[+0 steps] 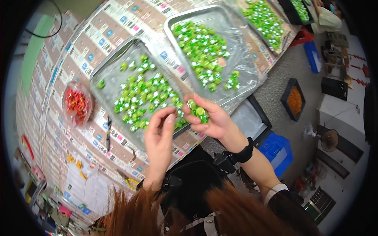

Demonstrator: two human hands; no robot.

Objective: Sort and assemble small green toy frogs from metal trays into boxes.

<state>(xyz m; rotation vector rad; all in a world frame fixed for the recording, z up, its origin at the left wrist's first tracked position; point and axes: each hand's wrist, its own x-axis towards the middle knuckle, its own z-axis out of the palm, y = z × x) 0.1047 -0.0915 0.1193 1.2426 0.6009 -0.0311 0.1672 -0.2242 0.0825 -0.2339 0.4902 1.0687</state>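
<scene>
My right hand (214, 120) is closed around several small green figures (201, 111) with white-and-black parts, cupped in its fingers and palm. Close beside it, my left hand (158, 135) has its fingers bent and the thumb against the forefinger; anything in that pinch is too small or hidden to make out. Both hands are over the near right edge of a grey metal tray (108, 65), where many similar green pieces (147, 92) lie loose. A second metal tray (170, 29), lined with clear plastic, stands behind it with more green pieces (201, 47).
A clear bag of red pieces (76, 103) and a black pen (108, 133) lie left of the near tray. Yellow-handled pliers (132, 182) rest nearer me. On the floor at right are a blue box (277, 151) and a black tray of orange pieces (286, 98). Another person (328, 17) is far right.
</scene>
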